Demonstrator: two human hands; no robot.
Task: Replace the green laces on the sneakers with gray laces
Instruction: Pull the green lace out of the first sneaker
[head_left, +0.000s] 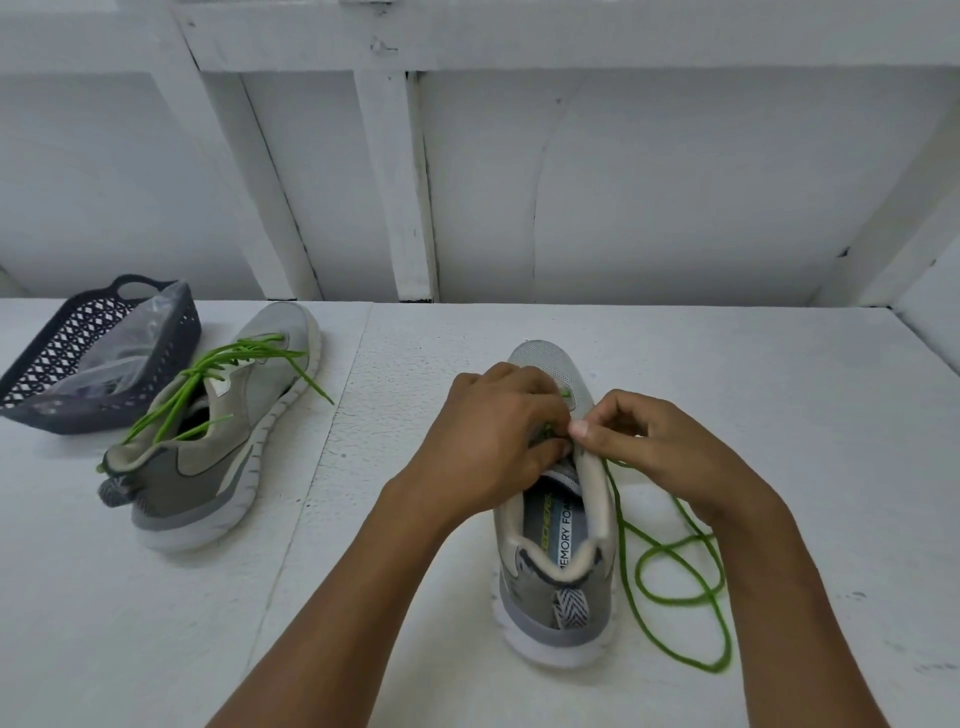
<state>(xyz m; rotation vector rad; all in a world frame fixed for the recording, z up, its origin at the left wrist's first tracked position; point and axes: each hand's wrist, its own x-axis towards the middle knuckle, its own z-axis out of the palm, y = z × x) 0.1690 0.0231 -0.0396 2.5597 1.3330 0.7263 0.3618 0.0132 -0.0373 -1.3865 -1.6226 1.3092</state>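
The near sneaker (558, 540) stands on the white counter (753, 395), a little right of the middle, heel toward the person and toe pointing away. Both hands meet over its lacing. The left hand (488, 436) comes in from the left and holds the sneaker, its fingers (540, 410) curled down over the tongue, with a bit of green showing under the fingertips. The right hand (654, 447) is just beside it, thumb and forefinger pressed together and pinching the green lace (675, 571) at the sneaker's upper right edge; the other fingers are curled in loosely. From that pinch the lace runs down the sneaker's right side and lies in loose loops on the counter, beside the heel.

The second sneaker (218, 447) lies well apart on the left, toe pointing away and to the right. Its green laces (208, 379) are loosened, hanging across the opening and trailing onto the counter. Just behind it to the left sits a dark openwork basket (52, 358) holding a clear plastic bag (130, 338); what is in the bag cannot be made out.
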